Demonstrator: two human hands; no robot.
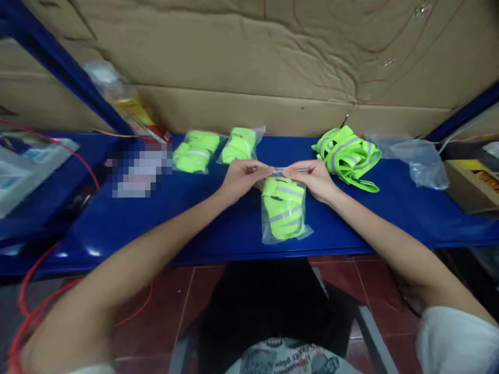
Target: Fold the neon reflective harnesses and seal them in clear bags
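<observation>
A clear zip bag (pixel 267 228) lies on the blue table, packed with a folded neon-yellow reflective strap (pixel 286 210) that has grey stripes. My left hand (pixel 245 179) pinches the top edge of this bag from the left. From the right, my right hand (pixel 314 179) pinches the same edge, thumbs close together at the middle. Just beyond my right hand sits a loose tangle of neon-yellow reflective straps (pixel 346 153). Two more packed bags, a left one (pixel 197 150) and a right one (pixel 239 145), lie beyond my left hand.
Empty clear plastic bags (pixel 423 161) lie at the right, beside an open cardboard box (pixel 470 187). A bottle (pixel 117 91) stands at the back left by a blue frame post (pixel 78 67). Red cable (pixel 27 283) hangs at the left. Cardboard (pixel 234 57) lines the back.
</observation>
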